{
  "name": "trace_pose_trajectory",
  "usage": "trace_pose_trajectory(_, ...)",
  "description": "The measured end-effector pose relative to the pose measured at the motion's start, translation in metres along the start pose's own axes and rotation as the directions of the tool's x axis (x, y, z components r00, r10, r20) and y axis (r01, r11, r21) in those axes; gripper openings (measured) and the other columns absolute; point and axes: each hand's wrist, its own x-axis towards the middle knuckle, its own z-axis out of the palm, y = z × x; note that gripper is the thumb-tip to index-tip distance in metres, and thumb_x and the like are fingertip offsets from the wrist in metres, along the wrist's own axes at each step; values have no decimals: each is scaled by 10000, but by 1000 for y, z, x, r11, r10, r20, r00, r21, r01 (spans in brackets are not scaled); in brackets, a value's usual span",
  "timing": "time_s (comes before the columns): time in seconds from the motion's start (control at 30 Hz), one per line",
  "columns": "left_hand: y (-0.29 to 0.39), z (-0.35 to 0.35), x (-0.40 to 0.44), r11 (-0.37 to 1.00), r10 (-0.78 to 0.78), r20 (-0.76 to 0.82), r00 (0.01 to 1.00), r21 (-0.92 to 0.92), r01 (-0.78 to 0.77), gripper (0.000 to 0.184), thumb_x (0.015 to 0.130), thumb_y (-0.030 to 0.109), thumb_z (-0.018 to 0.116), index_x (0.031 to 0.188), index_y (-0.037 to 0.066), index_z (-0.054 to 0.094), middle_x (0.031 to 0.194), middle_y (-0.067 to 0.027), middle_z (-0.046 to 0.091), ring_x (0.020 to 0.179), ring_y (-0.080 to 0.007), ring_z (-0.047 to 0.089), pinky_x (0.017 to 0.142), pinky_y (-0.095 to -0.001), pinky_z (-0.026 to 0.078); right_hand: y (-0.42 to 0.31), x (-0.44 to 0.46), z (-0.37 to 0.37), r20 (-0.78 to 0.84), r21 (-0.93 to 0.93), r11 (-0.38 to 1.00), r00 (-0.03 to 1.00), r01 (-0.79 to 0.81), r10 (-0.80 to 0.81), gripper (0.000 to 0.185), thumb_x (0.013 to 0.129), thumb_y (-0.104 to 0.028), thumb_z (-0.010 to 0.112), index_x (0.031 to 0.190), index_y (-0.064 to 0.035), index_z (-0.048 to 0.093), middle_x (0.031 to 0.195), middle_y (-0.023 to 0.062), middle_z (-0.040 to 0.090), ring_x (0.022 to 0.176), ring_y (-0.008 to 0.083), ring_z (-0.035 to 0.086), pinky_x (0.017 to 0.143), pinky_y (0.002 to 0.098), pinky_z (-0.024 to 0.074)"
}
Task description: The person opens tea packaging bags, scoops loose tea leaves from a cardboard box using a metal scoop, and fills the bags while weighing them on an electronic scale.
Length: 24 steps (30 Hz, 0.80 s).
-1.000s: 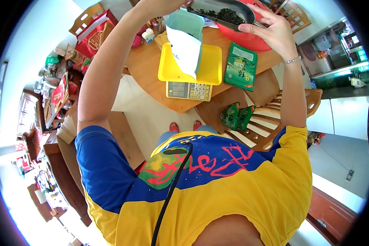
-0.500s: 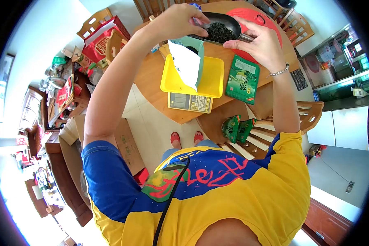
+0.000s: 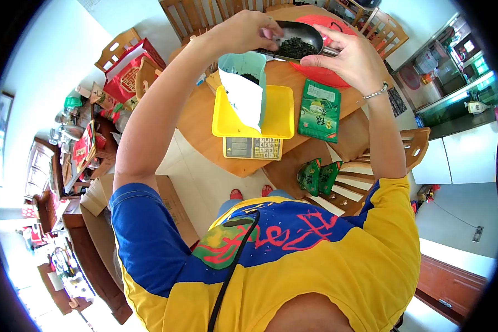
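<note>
Right hand [image 3: 355, 60] grips scoop [image 3: 309, 32] by handle, thumb apart from fingers. Left hand [image 3: 243, 33] bent at scoop's mouth; cannot tell if fingertips pinch anything. Dark leaves [image 3: 296, 48] in scoop, above table [image 3: 202, 119]. Open pouch [image 3: 246, 102], leaves inside, stands on yellow tray [image 3: 280, 110] atop scale [image 3: 251, 148]. Green packet [image 3: 320, 113] beside tray.

We seem to be in the dining area of a home: a wooden table [image 3: 196, 124] lies below our left fingers [image 3: 268, 42] and right fingers [image 3: 335, 35], with wooden chairs [image 3: 296, 166] around it. Well left of our fingers we see shelving [image 3: 106, 157] crowded with household odds and ends; well right of them, white cupboard doors [image 3: 467, 155]. Nearer us than our fingers, red footwear [image 3: 236, 194] shows on a pale floor [image 3: 182, 177].
</note>
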Motion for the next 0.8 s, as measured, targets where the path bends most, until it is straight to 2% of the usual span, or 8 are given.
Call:
trace_pose_trajectory(0.03,5,2,2,998,18,-26,1000,-67,-20,219,763,133,731,966,50,722,861,-126,697,825,-260,662,775,-357,519,0,1,1,0,-1,1000,1000,0,0,724,657,-475,827,1201,-39,632,840,102,706,706,189,666,660,296,505)
trace_pose_trajectory(0.1,7,6,5,998,62,18,998,-32,-62,247,769,120,732,1005,50,713,867,-113,687,804,-236,647,762,-340,516,2,3,5,-51,-94,988,991,121,-126,693,674,-446,825,1191,-27,631,858,102,717,719,190,677,670,296,510)
trace_pose_trajectory(0.27,-9,9,1,993,93,67,993,65,-97,268,772,89,723,1037,48,706,883,-112,683,802,-222,641,750,-324,514,-12,3,1,25,-108,993,999,44,-41,665,686,-396,828,1198,-23,624,870,109,718,729,194,682,690,299,514)
trace_pose_trajectory(0.33,-14,4,-5,997,18,54,998,74,-22,258,771,76,716,1027,45,708,894,-115,690,819,-231,647,762,-330,516,-11,2,0,51,-72,997,999,7,-3,660,688,-383,829,1202,-24,622,873,113,718,731,195,683,698,299,514)
trace_pose_trajectory(0.57,-38,-3,-26,995,-28,-2,1000,91,28,248,764,84,720,1010,54,713,885,-99,686,798,-241,640,765,-337,517,7,-5,5,27,3,1000,999,-19,19,681,684,-390,839,1228,-44,616,905,82,723,776,128,668,705,276,507)
trace_pose_trajectory(0.67,-34,-9,-34,981,-103,23,994,170,97,212,813,118,711,1000,20,693,915,-83,703,807,-239,667,778,-340,529,14,-7,4,44,12,999,998,-50,50,688,703,-355,838,1267,-47,592,906,76,730,781,82,649,725,244,496)
trace_pose_trajectory(0.73,-35,-11,-36,957,-220,59,974,206,204,200,789,133,685,961,36,718,924,-188,689,857,-293,665,770,-376,514,25,-6,6,37,-29,999,998,-40,41,685,722,-285,841,1301,-39,568,881,66,734,774,32,617,731,206,480)
trace_pose_trajectory(0.8,-37,-8,-39,949,-297,110,949,147,280,181,809,143,653,941,44,729,911,-189,696,854,-310,670,787,-398,512,19,-8,4,82,51,985,984,-162,158,674,724,-269,842,1301,-48,573,880,53,730,774,26,609,726,194,477)
